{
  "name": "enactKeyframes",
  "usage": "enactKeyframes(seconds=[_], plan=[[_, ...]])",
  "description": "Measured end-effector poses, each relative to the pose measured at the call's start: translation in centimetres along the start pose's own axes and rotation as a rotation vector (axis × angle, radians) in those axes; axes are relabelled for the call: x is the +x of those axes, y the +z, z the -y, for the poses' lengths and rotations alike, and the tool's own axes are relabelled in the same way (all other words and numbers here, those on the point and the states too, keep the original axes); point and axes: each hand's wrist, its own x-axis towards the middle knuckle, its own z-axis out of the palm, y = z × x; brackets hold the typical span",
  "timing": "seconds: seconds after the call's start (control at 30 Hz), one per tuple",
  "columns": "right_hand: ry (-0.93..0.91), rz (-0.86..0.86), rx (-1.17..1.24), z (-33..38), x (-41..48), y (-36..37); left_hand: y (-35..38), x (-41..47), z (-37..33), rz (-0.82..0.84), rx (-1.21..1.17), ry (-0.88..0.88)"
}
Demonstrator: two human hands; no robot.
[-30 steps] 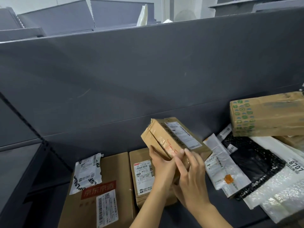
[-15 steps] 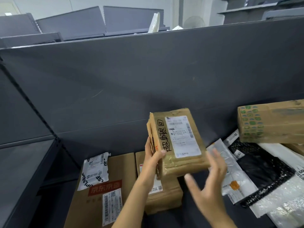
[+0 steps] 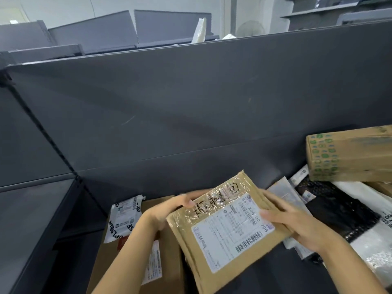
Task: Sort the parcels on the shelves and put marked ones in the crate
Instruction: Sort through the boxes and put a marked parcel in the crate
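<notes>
Two hands: the left hand (image 3: pixel 174 209) curls over the far-left edge and the right hand (image 3: pixel 301 228) clasps the right edge, thumb on the label, of one flat brown cardboard parcel (image 3: pixel 222 236) with black handwriting. It is held tilted above the dark grey shelf (image 3: pixel 275 281). Nearby lie one green-printed brown carton (image 3: pixel 350 153), one black plastic mailer (image 3: pixel 339 209) and one white printed pouch (image 3: pixel 125 219).

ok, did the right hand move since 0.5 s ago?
Yes. The right hand moved right and up, further over the white mailer, toward the black bag, and now grips the taped parcel.
</notes>
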Motion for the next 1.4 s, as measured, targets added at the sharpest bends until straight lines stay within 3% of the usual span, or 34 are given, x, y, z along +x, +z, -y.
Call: enactKeyframes(seconds=[0.2,0.33,0.43,0.53,0.77,0.93,1.1,1.17,1.27,1.4], plan=[[-0.129,-0.166,0.127,-1.7,1.3,0.3,0.5,0.4,1.5,-0.624,-0.233,0.106],[-0.208,-0.219,0.147,-2.8,1.7,0.7,2.3,-1.2,3.9,-0.852,-0.412,0.244],[-0.262,-0.315,0.310,-3.7,2.3,1.2,3.8,-1.9,5.2,-0.686,-0.368,0.196],[-0.324,-0.367,0.304,-4.0,2.9,2.7,4.8,-1.7,5.3,-0.539,-0.287,0.118],[-0.276,-0.298,0.239,-6.8,2.7,5.2,2.6,-2.7,3.9,-0.589,-0.134,0.186],[-0.214,-0.282,0.588,-11.1,1.7,8.6,1.8,-0.9,1.9,-0.595,-0.088,0.219],[-0.034,-0.575,0.623,-15.6,0.0,11.9,1.4,3.8,1.9,-0.424,-0.037,0.173],[-0.074,-0.744,0.716,-15.7,-1.6,11.0,3.6,5.8,2.9,-0.338,-0.001,0.165],[-0.118,-0.849,0.764,-15.9,-6.1,8.8,8.3,7.8,5.5,-0.215,-0.068,0.108],[-0.146,-1.025,0.841,-18.2,-12.2,6.2,14.7,9.3,8.5,-0.063,0.031,0.070]])
